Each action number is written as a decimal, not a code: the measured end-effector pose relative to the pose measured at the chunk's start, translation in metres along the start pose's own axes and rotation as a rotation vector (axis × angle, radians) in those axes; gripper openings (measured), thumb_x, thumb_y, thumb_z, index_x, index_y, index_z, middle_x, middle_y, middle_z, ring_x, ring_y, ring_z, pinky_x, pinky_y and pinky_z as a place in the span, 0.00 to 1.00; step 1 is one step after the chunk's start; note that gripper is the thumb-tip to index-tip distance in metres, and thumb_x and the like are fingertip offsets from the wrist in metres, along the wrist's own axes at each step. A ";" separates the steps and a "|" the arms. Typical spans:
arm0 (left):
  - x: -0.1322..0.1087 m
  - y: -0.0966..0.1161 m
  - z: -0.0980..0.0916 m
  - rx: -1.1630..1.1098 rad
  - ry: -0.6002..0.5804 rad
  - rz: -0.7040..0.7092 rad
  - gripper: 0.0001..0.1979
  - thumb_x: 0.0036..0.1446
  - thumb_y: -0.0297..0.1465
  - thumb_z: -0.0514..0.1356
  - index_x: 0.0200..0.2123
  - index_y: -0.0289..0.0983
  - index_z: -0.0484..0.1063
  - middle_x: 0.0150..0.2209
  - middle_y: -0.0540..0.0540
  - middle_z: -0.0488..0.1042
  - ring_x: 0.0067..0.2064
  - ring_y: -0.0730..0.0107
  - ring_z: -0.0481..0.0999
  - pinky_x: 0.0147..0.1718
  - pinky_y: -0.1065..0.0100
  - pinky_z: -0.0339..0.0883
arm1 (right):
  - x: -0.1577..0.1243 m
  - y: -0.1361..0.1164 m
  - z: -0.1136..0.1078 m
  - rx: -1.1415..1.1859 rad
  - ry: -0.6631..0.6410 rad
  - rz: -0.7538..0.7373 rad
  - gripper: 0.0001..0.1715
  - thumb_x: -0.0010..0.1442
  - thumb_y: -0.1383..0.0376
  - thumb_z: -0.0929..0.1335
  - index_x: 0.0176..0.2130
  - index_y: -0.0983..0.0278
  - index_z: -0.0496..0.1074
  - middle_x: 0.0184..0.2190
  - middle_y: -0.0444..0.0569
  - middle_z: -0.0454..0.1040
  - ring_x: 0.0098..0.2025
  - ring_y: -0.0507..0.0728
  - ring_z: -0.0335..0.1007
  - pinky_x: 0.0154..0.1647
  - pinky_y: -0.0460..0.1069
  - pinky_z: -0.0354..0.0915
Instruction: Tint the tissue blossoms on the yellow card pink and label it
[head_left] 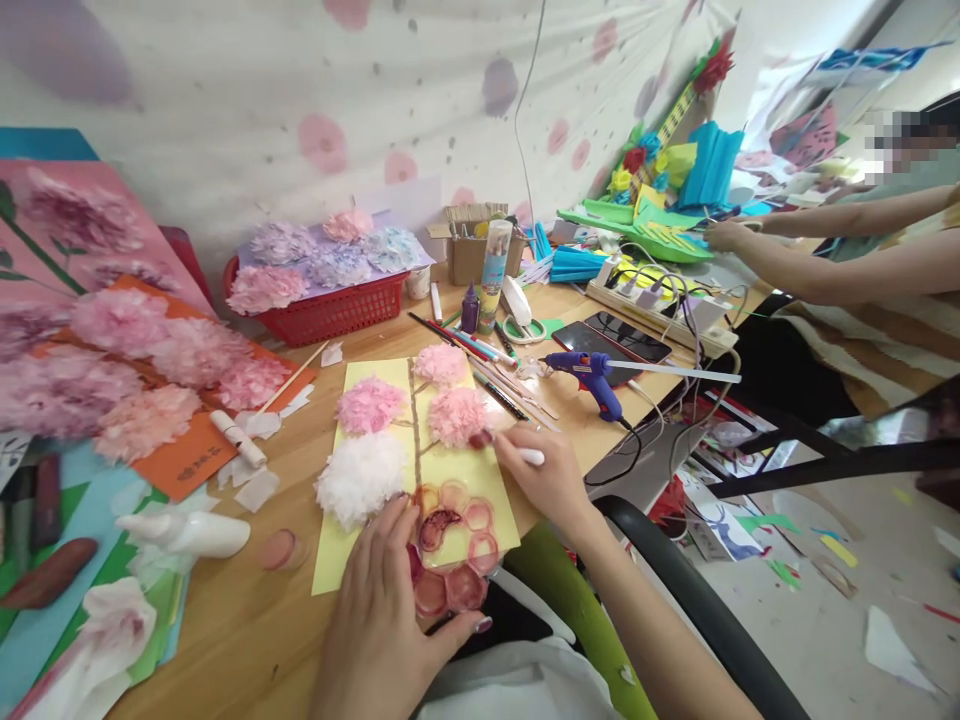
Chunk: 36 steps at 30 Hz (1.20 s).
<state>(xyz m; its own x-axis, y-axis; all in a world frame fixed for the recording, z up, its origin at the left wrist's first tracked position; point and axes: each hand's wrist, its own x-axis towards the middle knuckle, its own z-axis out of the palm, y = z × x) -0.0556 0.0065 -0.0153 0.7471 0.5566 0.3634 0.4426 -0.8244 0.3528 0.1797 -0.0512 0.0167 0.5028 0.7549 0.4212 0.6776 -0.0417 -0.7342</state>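
Observation:
My right hand (544, 468) pinches a white-handled paintbrush (531, 456). Its dark red tip meets the edge of a peach-pink paper flower (456, 416). Fingers and thumb of my left hand (386, 590) are closed around a clear flower-shaped paint palette (465, 590), whose wells carry red and pink stains. The palette overlaps the lower edge of a yellow card (330, 545). On that card, a white fluffy flower (360, 478) sits by my left fingertips. Two pink flowers, one upper left (370, 404) and one at the top (440, 364), flank a brown painted stem.
A blue glue gun (589, 372), phones (626, 340) and a power strip (660, 315) with cables lie right. Brushes and pens are behind the card. Left are a glue bottle (195, 533), finished flowers and a red basket (337, 308). Another person's arms (817, 250) work far right.

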 end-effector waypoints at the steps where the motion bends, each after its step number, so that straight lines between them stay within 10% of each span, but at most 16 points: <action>1: 0.000 0.001 -0.001 -0.016 -0.005 -0.012 0.48 0.52 0.48 0.67 0.67 0.35 0.49 0.64 0.30 0.63 0.63 0.41 0.67 0.57 0.42 0.67 | -0.001 0.000 0.002 -0.032 0.057 0.014 0.21 0.67 0.57 0.66 0.25 0.62 0.76 0.23 0.47 0.74 0.26 0.54 0.67 0.30 0.49 0.59; 9: 0.004 0.010 -0.010 -0.110 -0.045 -0.113 0.51 0.45 0.41 0.73 0.66 0.39 0.48 0.63 0.31 0.63 0.63 0.39 0.67 0.56 0.38 0.67 | 0.002 -0.010 -0.003 -0.002 0.254 0.076 0.25 0.67 0.56 0.65 0.22 0.62 0.74 0.21 0.47 0.74 0.25 0.54 0.67 0.28 0.49 0.59; 20: 0.000 0.013 -0.018 -0.227 0.077 -0.071 0.54 0.42 0.36 0.75 0.66 0.42 0.46 0.63 0.33 0.60 0.64 0.43 0.63 0.60 0.41 0.63 | -0.017 -0.048 0.009 0.044 -0.038 -0.137 0.30 0.68 0.59 0.63 0.15 0.63 0.64 0.13 0.43 0.65 0.17 0.48 0.56 0.21 0.48 0.51; 30: -0.002 0.013 -0.016 -0.282 0.052 -0.127 0.58 0.39 0.34 0.76 0.66 0.45 0.44 0.65 0.34 0.59 0.63 0.43 0.65 0.58 0.42 0.65 | -0.025 -0.059 -0.010 0.124 0.273 -0.119 0.26 0.69 0.61 0.63 0.22 0.62 0.76 0.15 0.43 0.68 0.19 0.50 0.63 0.24 0.48 0.55; 36: -0.001 0.012 -0.015 -0.387 0.023 -0.166 0.59 0.40 0.33 0.76 0.67 0.46 0.41 0.65 0.33 0.58 0.63 0.46 0.67 0.58 0.43 0.66 | -0.016 -0.053 0.006 0.010 -0.013 -0.255 0.28 0.66 0.64 0.65 0.16 0.62 0.62 0.14 0.42 0.61 0.19 0.49 0.56 0.23 0.48 0.52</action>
<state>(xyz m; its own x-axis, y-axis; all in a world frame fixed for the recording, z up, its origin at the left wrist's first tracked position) -0.0588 -0.0024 0.0011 0.6681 0.6845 0.2918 0.3338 -0.6262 0.7045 0.1322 -0.0572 0.0453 0.3097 0.7485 0.5863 0.7760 0.1574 -0.6107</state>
